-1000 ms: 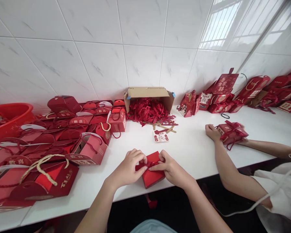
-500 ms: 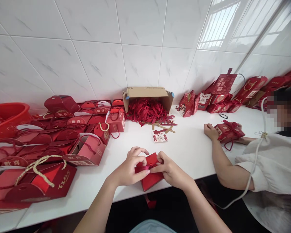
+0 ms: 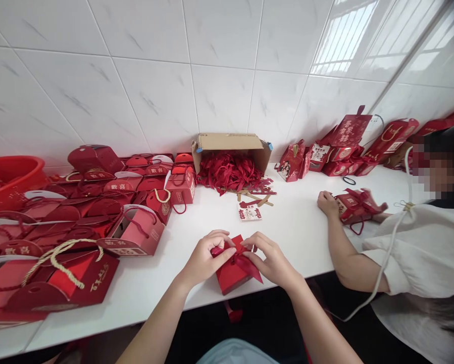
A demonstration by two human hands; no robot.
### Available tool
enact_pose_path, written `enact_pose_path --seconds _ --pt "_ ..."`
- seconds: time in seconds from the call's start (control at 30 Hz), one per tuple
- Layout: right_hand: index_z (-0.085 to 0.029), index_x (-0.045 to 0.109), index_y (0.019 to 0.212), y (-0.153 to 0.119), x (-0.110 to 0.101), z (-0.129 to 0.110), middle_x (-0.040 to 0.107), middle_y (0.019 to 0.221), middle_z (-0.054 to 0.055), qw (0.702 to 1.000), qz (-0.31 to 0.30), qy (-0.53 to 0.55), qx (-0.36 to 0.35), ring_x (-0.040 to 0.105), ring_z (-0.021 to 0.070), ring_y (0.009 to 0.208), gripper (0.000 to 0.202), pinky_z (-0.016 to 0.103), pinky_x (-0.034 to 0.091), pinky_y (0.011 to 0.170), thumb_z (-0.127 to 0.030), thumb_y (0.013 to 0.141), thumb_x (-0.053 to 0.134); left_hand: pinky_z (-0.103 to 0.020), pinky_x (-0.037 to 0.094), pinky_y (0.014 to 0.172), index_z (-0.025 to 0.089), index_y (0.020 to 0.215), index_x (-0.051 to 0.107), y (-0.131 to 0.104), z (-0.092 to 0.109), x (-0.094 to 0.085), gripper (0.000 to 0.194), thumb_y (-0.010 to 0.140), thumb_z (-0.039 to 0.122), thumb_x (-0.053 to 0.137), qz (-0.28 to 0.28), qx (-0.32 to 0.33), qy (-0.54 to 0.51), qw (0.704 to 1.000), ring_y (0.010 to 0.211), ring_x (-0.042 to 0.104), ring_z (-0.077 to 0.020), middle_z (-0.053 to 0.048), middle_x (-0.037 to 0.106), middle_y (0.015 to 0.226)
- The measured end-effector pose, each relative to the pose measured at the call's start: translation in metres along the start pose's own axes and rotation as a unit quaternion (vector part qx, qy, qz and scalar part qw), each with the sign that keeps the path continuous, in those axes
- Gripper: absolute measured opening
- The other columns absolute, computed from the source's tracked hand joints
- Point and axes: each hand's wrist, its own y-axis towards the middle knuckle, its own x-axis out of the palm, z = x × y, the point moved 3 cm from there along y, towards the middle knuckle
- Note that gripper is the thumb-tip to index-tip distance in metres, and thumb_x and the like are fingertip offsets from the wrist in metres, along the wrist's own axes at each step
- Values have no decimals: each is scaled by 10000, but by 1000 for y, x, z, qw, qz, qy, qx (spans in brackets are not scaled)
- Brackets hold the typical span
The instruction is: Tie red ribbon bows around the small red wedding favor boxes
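A small red gift box (image 3: pixel 229 280) stands on the white table in front of me, close to the front edge. Dark red ribbon (image 3: pixel 249 267) lies over its top, one tail hanging towards the right. My left hand (image 3: pixel 207 257) pinches a loop of the ribbon between thumb and fingers at the box's left side. On the other side, my right hand (image 3: pixel 269 257) is closed on the ribbon near the knot, its thumb and fingertips bent together. The knot itself is partly covered by my fingers.
Rows of red gift boxes (image 3: pixel 136 235) fill the left, with a red plastic basket (image 3: pixel 18 177) behind. A cardboard box (image 3: pixel 230 142) of ribbons stands at the wall, a printed card (image 3: pixel 250 213) before it. At right, a co-worker's hand (image 3: pixel 328 205) touches a ribboned box (image 3: pixel 351 208).
My hands have drawn slightly apart over the box. The ribbon's loop and right tail now show more clearly. At right, the co-worker's ribbon has spread outward.
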Motion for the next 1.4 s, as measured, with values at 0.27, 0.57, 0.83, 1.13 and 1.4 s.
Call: enact_pose_path --seconds 0.27,0.57,0.83,1.13,1.4 --pt "-212 600 1053 0 0 3 660 917 66 999 38 -6 0 613 167 793 163 300 528 695 -197 905 533 -317 451 899 223 560 215 2 -4 6 463 768 260 627 4 -71 -55 996 1129 584 -234 -40 717 819" --pt "-203 622 1010 3 4 3 681 865 60 998 55 -25 1 631 162 763 145 288 536 692 -205 911 515 -379 433 946 225 528 299 2 -6 5 425 759 294 649 5 -94 -56 994 1160 579 -274 -57 729 780" --pt "-194 587 831 -3 -4 12 615 744 24 998 46 -9 36 575 142 675 92 263 502 640 -224 895 528 -391 436 941 212 529 474 4 -13 5 310 748 320 665 -15 -102 -59 993 1166 579 -297 -60 709 703" --pt "-204 552 833 -7 -7 15 612 761 13 996 51 3 67 567 138 683 61 256 478 628 -244 877 563 -399 428 957 186 630 635 1 -13 7 185 725 332 698 -25 -107 -53 993 1122 599 -297 -111 744 918" --pt "-202 535 785 -4 -14 15 629 735 0 994 61 29 81 617 138 678 124 254 492 629 -254 839 634 -370 411 975 208 662 690 -3 -9 10 100 725 285 689 -37 -114 -40 992 1209 544 -289 -70 741 858"
